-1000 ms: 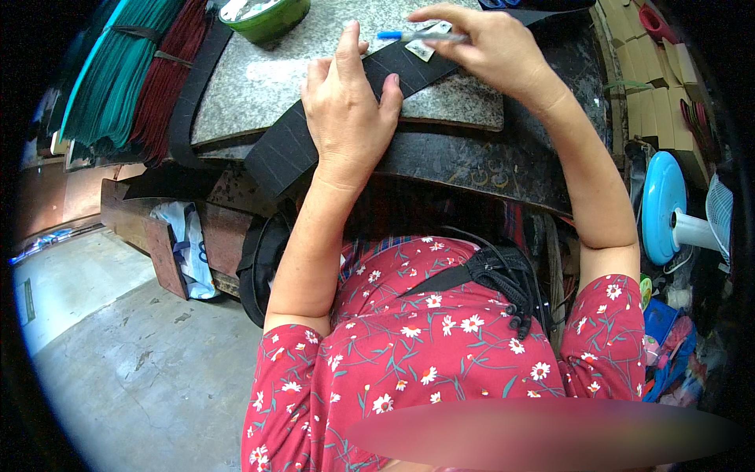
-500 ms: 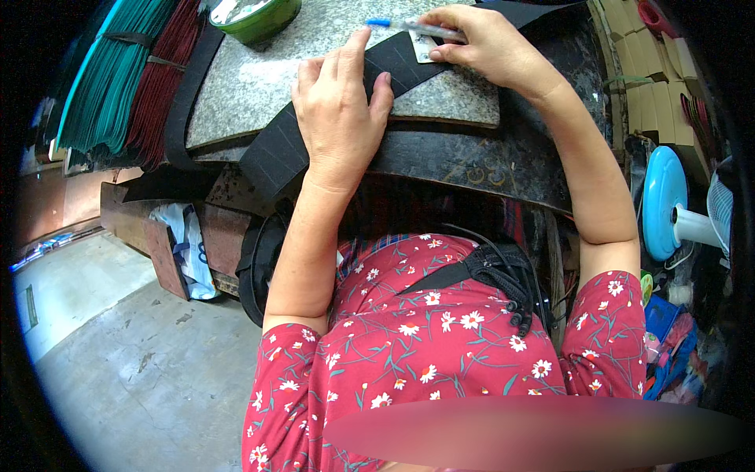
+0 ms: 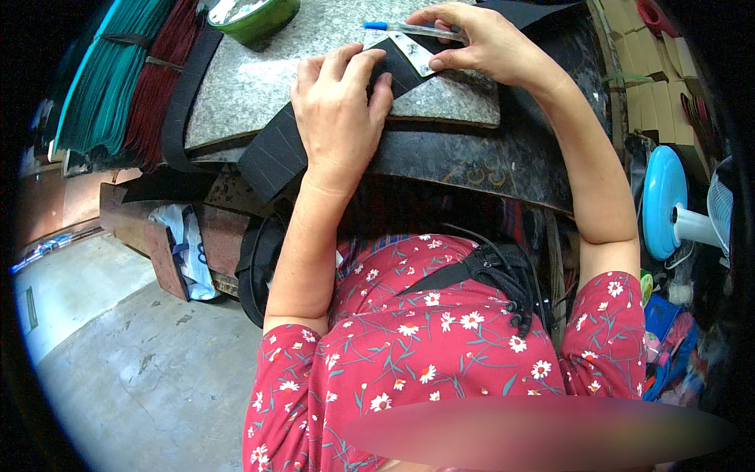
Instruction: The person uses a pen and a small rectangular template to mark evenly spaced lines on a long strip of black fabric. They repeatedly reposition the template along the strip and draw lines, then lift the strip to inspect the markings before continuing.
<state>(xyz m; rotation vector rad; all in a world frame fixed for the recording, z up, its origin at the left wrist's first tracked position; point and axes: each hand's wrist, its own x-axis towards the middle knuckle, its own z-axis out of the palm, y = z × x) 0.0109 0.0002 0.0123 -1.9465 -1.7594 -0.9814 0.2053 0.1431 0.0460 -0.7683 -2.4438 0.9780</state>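
Observation:
A black strip of material (image 3: 271, 156) with thin pale lines across it lies slantwise over a speckled grey stone slab (image 3: 456, 101). Its near end hangs past the slab's edge. My left hand (image 3: 336, 110) rests on the strip, fingers apart and slightly bent. In my right hand (image 3: 491, 47), a clear pen with a blue end (image 3: 425, 31) is held almost level, the blue end pointing left. The thumb of that hand is on a small white flat piece with dark marks (image 3: 410, 55), which lies across the strip's far end.
A green bowl (image 3: 255, 23) with white contents stands at the slab's far left. Tied bundles of teal cords (image 3: 110, 79) and dark red cords (image 3: 165, 75) lie further left. Stacked beige pieces (image 3: 657, 102) and a fan with a blue disc (image 3: 664, 203) stand at the right.
The white piece now lies at a slant, showing more of its length beyond the right fingers. My left fingertips have shifted slightly along the strip. The pen remains in my right hand.

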